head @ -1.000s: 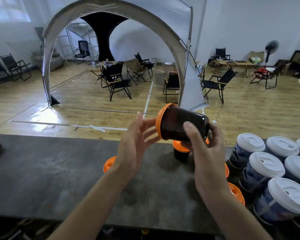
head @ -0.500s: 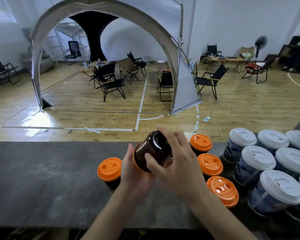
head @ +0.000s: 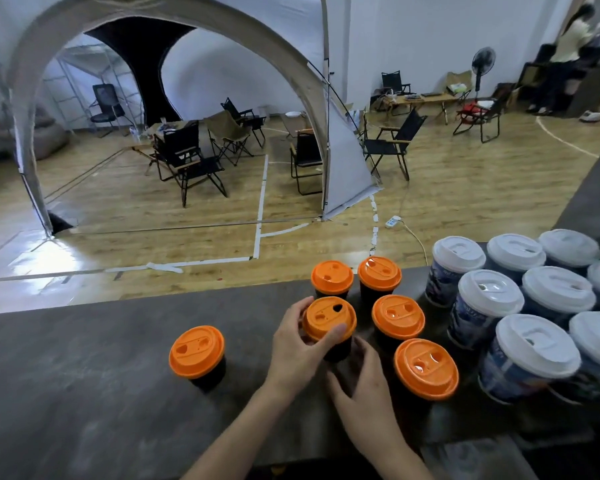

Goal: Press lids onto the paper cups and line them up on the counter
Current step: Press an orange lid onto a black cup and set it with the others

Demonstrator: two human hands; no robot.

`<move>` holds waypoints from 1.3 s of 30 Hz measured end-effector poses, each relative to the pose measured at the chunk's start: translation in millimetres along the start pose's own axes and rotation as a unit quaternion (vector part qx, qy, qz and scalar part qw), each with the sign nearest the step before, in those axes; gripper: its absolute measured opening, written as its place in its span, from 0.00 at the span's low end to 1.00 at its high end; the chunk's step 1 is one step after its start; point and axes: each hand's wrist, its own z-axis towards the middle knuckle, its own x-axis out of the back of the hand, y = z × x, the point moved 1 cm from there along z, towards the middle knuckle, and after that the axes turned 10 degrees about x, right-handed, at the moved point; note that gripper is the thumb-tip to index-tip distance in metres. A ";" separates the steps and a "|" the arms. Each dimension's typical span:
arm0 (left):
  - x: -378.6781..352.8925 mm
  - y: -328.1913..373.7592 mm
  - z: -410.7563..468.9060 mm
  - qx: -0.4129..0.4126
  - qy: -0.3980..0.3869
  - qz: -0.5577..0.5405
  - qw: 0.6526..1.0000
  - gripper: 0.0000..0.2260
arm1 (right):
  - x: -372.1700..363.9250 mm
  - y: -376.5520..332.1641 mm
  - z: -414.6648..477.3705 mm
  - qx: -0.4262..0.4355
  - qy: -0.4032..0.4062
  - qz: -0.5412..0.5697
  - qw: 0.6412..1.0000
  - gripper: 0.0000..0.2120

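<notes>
- The left hand (head: 297, 348) grips an orange-lidded paper cup (head: 329, 318) by its rim; it stands on the counter (head: 84, 375), among four matching cups (head: 398, 317)
- The right hand (head: 364, 386) lies slack-fingered by its base; contact unclear
- Every cup in view is lidded, including the white-lidded cups (head: 487, 299) at right
- Left to do, I'd judge: straightening the rows, and a lone cup (head: 197, 352) stands apart at left

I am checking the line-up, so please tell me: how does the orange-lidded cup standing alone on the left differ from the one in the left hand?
The lone cup stands apart from the rest; the held cup is among the other orange-lidded cups. No hand touches the lone cup; the left hand grips the held cup's lid rim, with the right hand near its base. Both are dark, upright and orange-lidded.
</notes>
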 end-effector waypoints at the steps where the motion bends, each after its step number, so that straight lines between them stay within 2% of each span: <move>1: -7.5 -2.7 6.7 -0.001 0.003 0.010 1.000 0.40 | -1.2 3.6 -2.6 -0.004 0.002 -0.003 1.000 0.35; 4: -25.8 -9.8 20.4 0.003 0.001 0.033 0.999 0.42 | -0.1 13.1 -11.2 -0.005 0.018 -0.017 1.000 0.30; 8: -37.9 -11.6 27.7 -0.004 0.014 0.027 1.000 0.37 | 1.9 21.9 -15.8 -0.026 0.019 0.006 0.999 0.27; 14: -34.3 -9.9 21.9 -0.006 0.003 0.018 1.000 0.42 | -3.3 26.0 -20.3 -0.021 -0.007 0.026 0.999 0.23; 16: -23.8 -6.8 5.1 -0.026 0.008 0.028 0.999 0.39 | -5.6 25.3 -20.9 -0.008 -0.014 0.025 1.000 0.22; 19: 16.4 -5.9 -27.1 -0.154 0.104 0.078 0.979 0.22 | -11.2 25.4 -22.5 0.026 -0.019 0.031 0.999 0.21; 21: 58.1 -15.6 -33.1 -0.230 0.221 0.139 0.937 0.16 | -17.1 26.1 -22.2 0.035 -0.026 0.046 0.998 0.20; 22: 81.6 -24.9 -29.9 -0.233 0.280 0.171 0.915 0.16 | -21.0 25.5 -21.3 0.038 -0.033 0.055 0.997 0.19; 24: 125.1 -46.2 -18.0 -0.142 0.355 0.211 0.899 0.22 | -29.7 23.4 -17.4 0.043 -0.057 0.072 0.995 0.18; 25: 140.7 -57.8 -13.1 -0.074 0.352 0.200 0.911 0.25 | -34.6 21.9 -14.9 0.050 -0.071 0.076 0.993 0.18; 27: 148.1 -74.1 -10.3 0.033 0.271 0.116 0.955 0.25 | -46.0 16.9 -9.2 0.074 -0.103 0.075 0.989 0.19; 29: 130.1 -83.9 -13.4 0.078 0.195 0.012 0.978 0.22 | -58.3 11.7 -3.2 0.103 -0.145 0.064 0.982 0.24; 31: 95.0 -86.6 -21.8 0.069 0.158 -0.039 0.984 0.21 | -67.3 6.7 2.6 0.121 -0.186 0.049 0.974 0.34; 33: 58.9 -84.9 -30.9 0.041 0.139 -0.086 0.986 0.17 | -72.7 8.2 8.4 0.137 -0.197 0.049 0.969 0.39; 36: 34.0 -78.6 -36.8 0.023 0.154 -0.164 0.974 0.14 | -73.1 14.5 10.3 0.149 -0.176 0.063 0.971 0.37; 39: 28.3 -86.2 -34.4 0.024 0.136 -0.203 0.969 0.19 | -76.5 23.4 9.4 0.146 -0.153 0.057 0.976 0.35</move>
